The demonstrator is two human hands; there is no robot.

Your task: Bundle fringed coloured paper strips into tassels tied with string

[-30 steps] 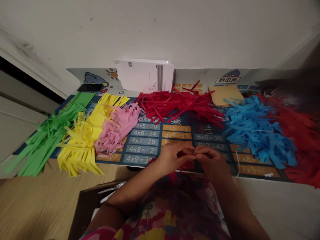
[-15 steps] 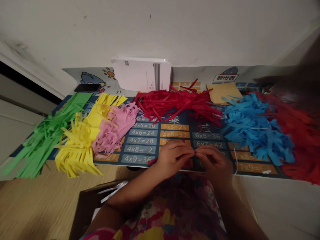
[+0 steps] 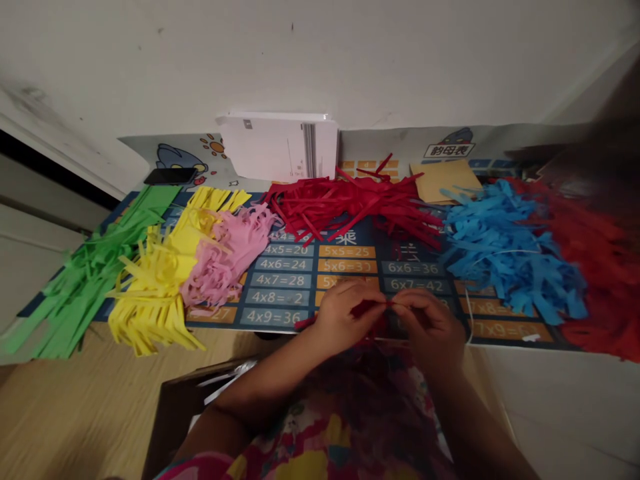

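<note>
At the front edge of the table, my left hand (image 3: 350, 310) and my right hand (image 3: 433, 327) meet fingertip to fingertip. Both are pinched on a piece of red fringed paper (image 3: 361, 308), with a bit of red between the fingertips. Most of that piece is hidden by my palms; one red strip pokes out left of my left wrist. Just beyond my hands lies a pile of crimson fringed paper (image 3: 345, 203). A thin white string (image 3: 469, 313) hangs beside my right hand.
Green (image 3: 100, 267), yellow (image 3: 155, 287) and pink fringed paper (image 3: 227, 257) lie at left; blue (image 3: 510, 247) and red fringed paper (image 3: 595, 267) at right. Behind are a white box (image 3: 280, 147), a phone (image 3: 171, 176) and a tan paper square (image 3: 445, 181). A times-table mat (image 3: 285, 280) covers the table.
The view has shifted slightly. My hands keep nearly the same place and pinch, and a little more red now shows between my fingers.
</note>
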